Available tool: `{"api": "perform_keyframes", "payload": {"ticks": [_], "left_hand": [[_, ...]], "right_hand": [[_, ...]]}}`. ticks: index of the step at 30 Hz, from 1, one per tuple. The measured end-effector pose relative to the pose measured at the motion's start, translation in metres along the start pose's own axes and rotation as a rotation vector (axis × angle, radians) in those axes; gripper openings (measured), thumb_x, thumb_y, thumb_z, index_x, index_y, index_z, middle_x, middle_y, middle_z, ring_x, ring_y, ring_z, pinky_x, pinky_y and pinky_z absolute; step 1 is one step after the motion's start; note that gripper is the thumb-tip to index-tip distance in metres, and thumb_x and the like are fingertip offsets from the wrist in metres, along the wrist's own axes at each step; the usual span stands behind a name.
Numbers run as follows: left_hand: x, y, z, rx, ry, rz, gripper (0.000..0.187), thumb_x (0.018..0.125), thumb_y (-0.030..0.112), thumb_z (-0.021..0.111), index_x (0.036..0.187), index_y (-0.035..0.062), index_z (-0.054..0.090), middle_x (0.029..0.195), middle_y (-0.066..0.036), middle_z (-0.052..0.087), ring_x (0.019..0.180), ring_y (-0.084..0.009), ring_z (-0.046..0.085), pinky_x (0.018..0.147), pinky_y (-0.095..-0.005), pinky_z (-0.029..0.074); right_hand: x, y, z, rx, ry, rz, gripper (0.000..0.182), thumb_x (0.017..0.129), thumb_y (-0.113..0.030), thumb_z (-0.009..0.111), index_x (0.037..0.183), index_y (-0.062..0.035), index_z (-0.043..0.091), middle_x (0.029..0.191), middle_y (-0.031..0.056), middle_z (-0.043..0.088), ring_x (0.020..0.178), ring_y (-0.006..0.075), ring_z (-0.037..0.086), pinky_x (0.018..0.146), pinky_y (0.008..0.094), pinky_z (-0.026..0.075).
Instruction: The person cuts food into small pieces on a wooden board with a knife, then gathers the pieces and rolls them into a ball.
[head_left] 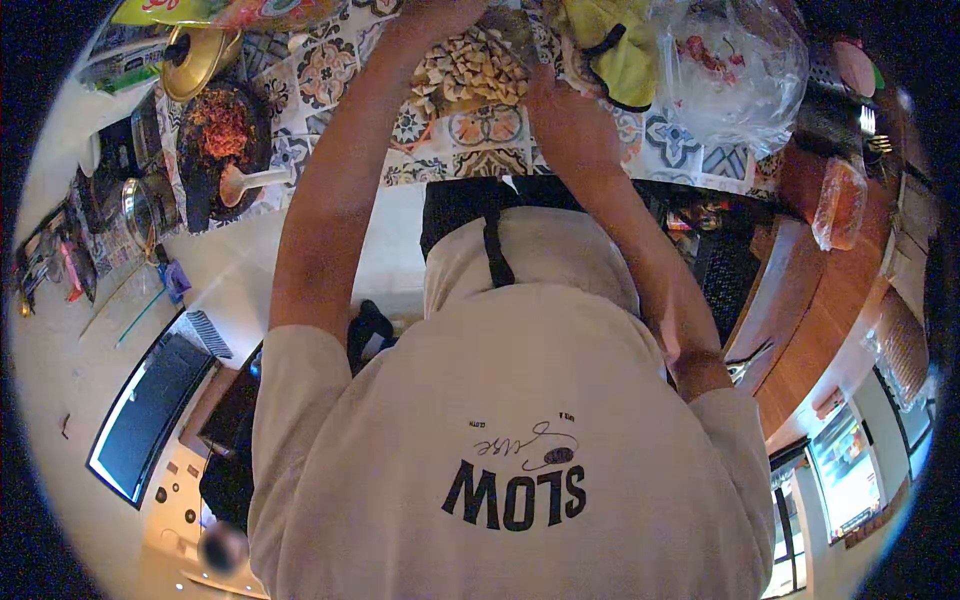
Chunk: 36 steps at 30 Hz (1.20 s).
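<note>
A pile of pale chopped chunks (470,72) lies on the patterned tablecloth (485,126), between my two forearms. My left hand (448,14) is at the far side of the pile, cut by the top edge of the view, so its fingers do not show. Close against the pile's right side is my right hand (545,88), seen from the wrist side with its fingers hidden. Whether either hand holds something cannot be made out. To the right of my right hand lies a yellow and black cloth-like item (622,55).
On the left, a dark dish (258,120) holds red paste, with a pale wooden utensil (245,182) on its rim. Behind it stands a gold-coloured lid (200,65). A clear plastic bag (735,90) with red bits, forks (877,130) and a wrapped orange item (840,203) are on the right.
</note>
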<state>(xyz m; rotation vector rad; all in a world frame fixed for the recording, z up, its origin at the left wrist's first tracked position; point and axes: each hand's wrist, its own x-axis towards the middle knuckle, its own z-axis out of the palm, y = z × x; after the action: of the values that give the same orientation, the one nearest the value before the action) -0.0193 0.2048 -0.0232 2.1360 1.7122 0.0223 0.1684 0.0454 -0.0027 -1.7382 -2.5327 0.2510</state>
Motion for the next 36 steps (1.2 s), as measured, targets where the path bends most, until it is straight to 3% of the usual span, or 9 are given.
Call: {"api": "perform_keyframes", "payload": {"ticks": [9,11,13,15,19,24,27,32,36], "left_hand": [[-0.008,-0.008,0.011,0.032,0.056,0.002,0.062,0.106,0.039,0.032,0.158,0.0111,0.013,0.158,-0.023,0.018,0.141,-0.0471,0.021,0.114,-0.0628,0.015],[-0.008,-0.011,0.013,-0.373,-0.047,-0.027,0.062,0.106,0.04,0.032,0.158,0.0122,0.012,0.159,-0.022,0.017,0.141,-0.0482,0.019,0.114,-0.0634,0.015],[-0.006,-0.009,0.014,-0.346,-0.043,-0.039,0.062,0.106,0.04,0.032,0.158,0.0121,0.012,0.159,-0.022,0.016,0.14,-0.0486,0.02,0.113,-0.0639,0.017],[-0.009,-0.003,0.016,0.107,0.055,-0.035,0.063,0.106,0.039,0.032,0.158,0.0108,0.011,0.16,-0.022,0.014,0.138,-0.0484,0.023,0.11,-0.0644,0.02],[-0.007,0.006,-0.001,0.139,-0.063,-0.065,0.063,0.106,0.038,0.032,0.158,0.0108,0.01,0.16,-0.023,0.012,0.138,-0.0475,0.022,0.11,-0.0641,0.019],[-0.007,0.0,-0.003,0.01,-0.061,-0.06,0.062,0.106,0.038,0.031,0.158,0.0124,0.009,0.157,-0.022,0.017,0.138,-0.0461,0.023,0.111,-0.062,0.019],[0.0,-0.003,0.006,0.081,0.16,-0.047,0.062,0.106,0.038,0.032,0.159,0.0122,0.01,0.155,-0.022,0.021,0.132,-0.0443,0.03,0.107,-0.0613,0.023],[-0.015,0.01,-0.035,-0.079,0.011,-0.077,0.063,0.107,0.039,0.031,0.159,0.0125,0.009,0.152,-0.023,0.027,0.135,-0.0446,0.029,0.108,-0.0614,0.023],[-0.014,-0.008,-0.024,-0.18,-0.099,-0.033,0.062,0.107,0.037,0.033,0.159,0.0133,0.009,0.151,-0.023,0.028,0.135,-0.047,0.027,0.109,-0.0618,0.022]], "right_hand": [[0.001,-0.007,0.002,-0.05,-0.079,0.036,0.029,0.093,-0.018,0.051,0.118,-0.0019,0.053,0.082,0.0169,0.07,0.064,0.0345,0.071,0.054,0.0436,0.058],[0.002,-0.007,0.009,-0.033,-0.137,0.052,0.03,0.094,-0.018,0.05,0.119,-0.0021,0.051,0.082,0.0179,0.07,0.067,0.0365,0.071,0.056,0.0446,0.058],[0.009,-0.007,0.015,0.018,-0.209,0.106,0.03,0.094,-0.017,0.05,0.119,-0.0018,0.05,0.081,0.0193,0.07,0.071,0.0393,0.071,0.058,0.0466,0.058],[0.01,-0.006,0.007,0.088,-0.254,0.104,0.029,0.094,-0.018,0.049,0.118,-0.0007,0.049,0.082,0.0212,0.07,0.076,0.0415,0.071,0.061,0.05,0.058],[0.009,-0.002,0.005,0.17,-0.245,0.08,0.028,0.095,-0.019,0.048,0.116,0.0001,0.048,0.085,0.0245,0.07,0.084,0.0447,0.07,0.068,0.0553,0.057],[0.006,-0.001,0.0,0.155,-0.198,0.075,0.034,0.095,-0.019,0.05,0.121,0.0017,0.05,0.085,0.0225,0.07,0.075,0.0408,0.071,0.06,0.0531,0.057],[0.007,-0.006,-0.015,0.138,-0.179,0.081,0.033,0.094,-0.017,0.05,0.121,0.0013,0.05,0.082,0.0215,0.07,0.073,0.0403,0.071,0.058,0.0532,0.057],[0.003,-0.008,-0.018,0.143,-0.067,0.021,0.027,0.093,-0.015,0.048,0.116,-0.0008,0.05,0.079,0.0213,0.07,0.07,0.0409,0.071,0.056,0.0521,0.057],[0.003,-0.014,-0.02,0.144,-0.113,0.041,0.021,0.092,-0.012,0.049,0.11,-0.0018,0.049,0.078,0.0223,0.07,0.071,0.0409,0.071,0.056,0.0512,0.057]]}}
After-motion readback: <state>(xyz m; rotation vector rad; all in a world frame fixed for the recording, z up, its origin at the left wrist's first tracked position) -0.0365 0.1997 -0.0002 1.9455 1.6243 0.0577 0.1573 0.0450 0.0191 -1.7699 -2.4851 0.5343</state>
